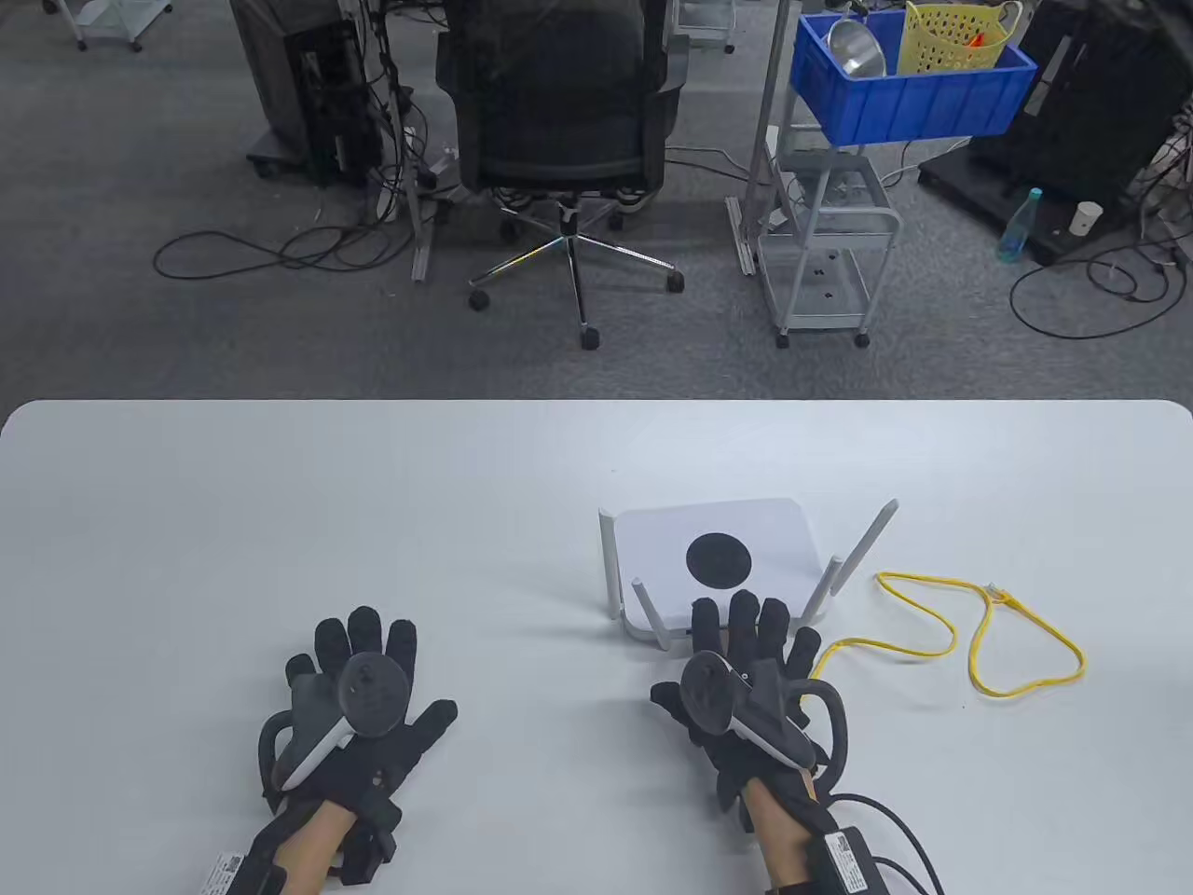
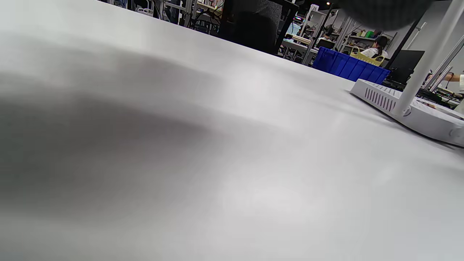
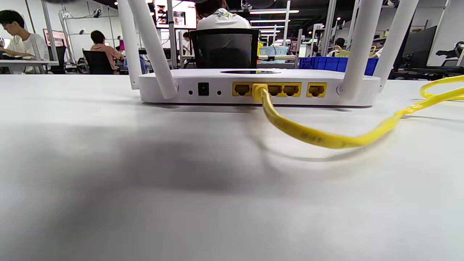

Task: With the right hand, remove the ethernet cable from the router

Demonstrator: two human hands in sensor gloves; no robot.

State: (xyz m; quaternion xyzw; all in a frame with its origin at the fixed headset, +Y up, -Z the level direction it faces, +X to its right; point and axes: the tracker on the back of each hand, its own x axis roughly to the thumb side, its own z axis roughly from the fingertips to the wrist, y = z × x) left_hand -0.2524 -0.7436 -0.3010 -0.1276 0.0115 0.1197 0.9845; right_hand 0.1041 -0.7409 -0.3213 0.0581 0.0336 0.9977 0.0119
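White table (image 1: pixel 280 503) under you, office chair (image 1: pixel 564 121) and blue bin (image 1: pixel 909 89) beyond it. Your left hand (image 1: pixel 359 690) lies flat, fingers spread, gripping nothing. Your right hand (image 1: pixel 746 676) is open too, fingers extended at the router's (image 1: pixel 718 527) near edge. The yellow ethernet cable (image 3: pixel 319 137) sits plugged into the second yellow port, then loops away to your right across the table.
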